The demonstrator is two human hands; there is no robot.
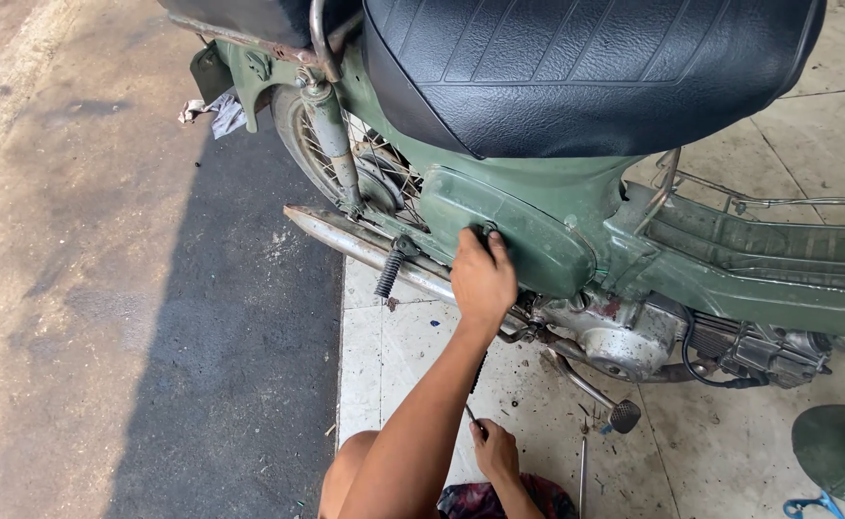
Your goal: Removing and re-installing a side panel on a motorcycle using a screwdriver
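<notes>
Bike: a green motorbike (692, 279) stands across the top of your view, black seat (586, 67) at 12 o'clock, rear wheel (331, 154) toward 10 o'clock, engine (634, 336) at 3 o'clock from your upper hand.
Side cover: the green cover (528, 240) sits under the seat; its long axis runs from 10 o'clock down to 4 o'clock, rounded end toward the rear wheel.
Left hand: your left hand (482, 279) lies on the cover's upper left edge, fingertips curled at a small dark knob there; the grip looks closed on it, though the fingers hide the contact.
Right hand: your right hand (496, 450) is low at 6 o'clock, its grip clamped on a thin metal tool (471, 415) that points up toward 11 o'clock.
Exhaust: the chrome pipe (365, 240) runs just below the cover, along the same slant, with a black footpeg (389, 274) hanging from it.
Kick lever: its pedal (623, 415) juts toward 5 o'clock from the engine.
Containers: none show with anything in them.
Open room: pale tiled floor (394, 356) lies free between pipe and your knee; the tile edge at 9 o'clock meets dark concrete (134, 317), wide open.
Clutter: a thin rod (583, 476) lies on the tiles at 5 o'clock; a green panel (841, 452) sits at the lower right corner.
</notes>
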